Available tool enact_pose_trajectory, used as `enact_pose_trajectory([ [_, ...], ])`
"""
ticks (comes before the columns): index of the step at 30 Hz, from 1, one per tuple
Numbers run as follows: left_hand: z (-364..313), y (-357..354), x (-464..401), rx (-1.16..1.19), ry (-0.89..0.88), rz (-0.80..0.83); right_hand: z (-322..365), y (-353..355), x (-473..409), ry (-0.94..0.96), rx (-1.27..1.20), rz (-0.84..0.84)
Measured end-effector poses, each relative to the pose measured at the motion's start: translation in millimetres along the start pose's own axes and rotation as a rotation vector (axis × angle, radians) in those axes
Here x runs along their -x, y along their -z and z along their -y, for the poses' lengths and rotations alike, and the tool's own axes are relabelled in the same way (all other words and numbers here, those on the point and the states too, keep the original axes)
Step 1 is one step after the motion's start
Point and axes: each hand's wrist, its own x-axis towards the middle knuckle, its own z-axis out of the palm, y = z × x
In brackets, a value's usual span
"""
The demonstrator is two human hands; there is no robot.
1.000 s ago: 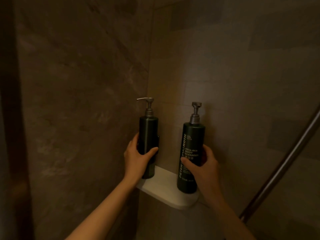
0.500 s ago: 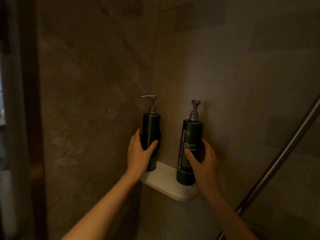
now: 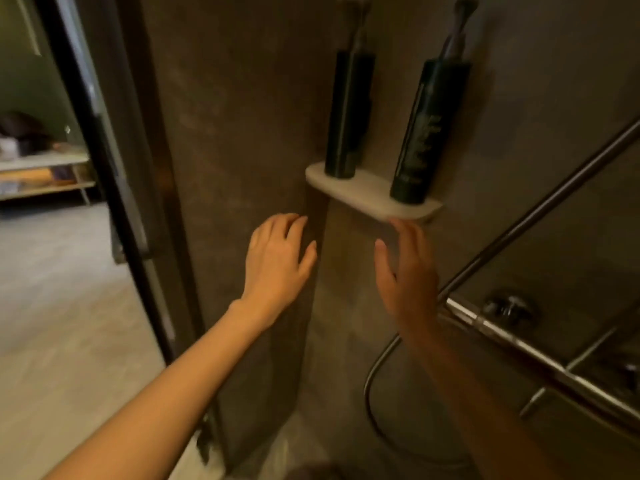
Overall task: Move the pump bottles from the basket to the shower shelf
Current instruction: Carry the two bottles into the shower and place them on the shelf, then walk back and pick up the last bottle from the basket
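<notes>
Dark green bottles on a white shelf, brown mottled walls

Above the two empty, spread hands, both pump bottles [image 3: 348,116] [image 3: 427,133] are deep green-black; the one above the right hand [image 3: 408,271] carries pale lettering, too blurred to read, and both have grey pump tops. The shelf [image 3: 367,194] is off-white. The wall [image 3: 242,133] behind the left hand [image 3: 277,261] is mottled brown stone. The rail [image 3: 540,209] right of the hands is shiny silver.

Lighting: dim, warm; brighter doorway [image 3: 41,237] at left. Glare on shower rail [image 3: 519,344]. Motion blur throughout; wide-angle bending at edges.
</notes>
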Motion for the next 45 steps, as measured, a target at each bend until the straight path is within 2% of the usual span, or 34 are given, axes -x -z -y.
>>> enact_pose_trajectory([
  [3, 20, -2, 56, -0.096, 0.033, 0.071, 5, -16, 49, 0.016, -0.021, 0.084],
  [7, 52, -3, 133, -0.180, 0.131, 0.220, 9, -43, 121, -0.012, -0.016, 0.288],
  [13, 101, 7, 238, -0.260, 0.354, 0.546, 25, -87, 217, -0.020, 0.072, 0.701],
  [18, 156, 40, 308, -0.271, 0.586, 0.653, 66, -126, 277, 0.071, 0.089, 0.896],
  [21, 194, 77, 348, -0.322, 0.649, 0.695, 116, -152, 303, 0.106, 0.056, 0.969],
  [23, 212, 97, 366, -0.341, 0.684, 0.695, 145, -165, 314, 0.103, 0.040, 1.035],
  [27, 263, 134, 399, -0.356, 0.771, 0.678, 210, -207, 345, 0.212, 0.004, 1.159],
  [32, 311, 167, 417, -0.392, 0.869, 0.631, 275, -248, 354, 0.288, -0.087, 1.178],
  [38, 374, 164, 416, -0.403, 0.995, 0.579, 311, -324, 354, 0.356, -0.142, 1.200],
  [45, 479, 146, 368, -0.439, 1.133, 0.495, 345, -459, 314, 0.494, -0.177, 1.272],
])
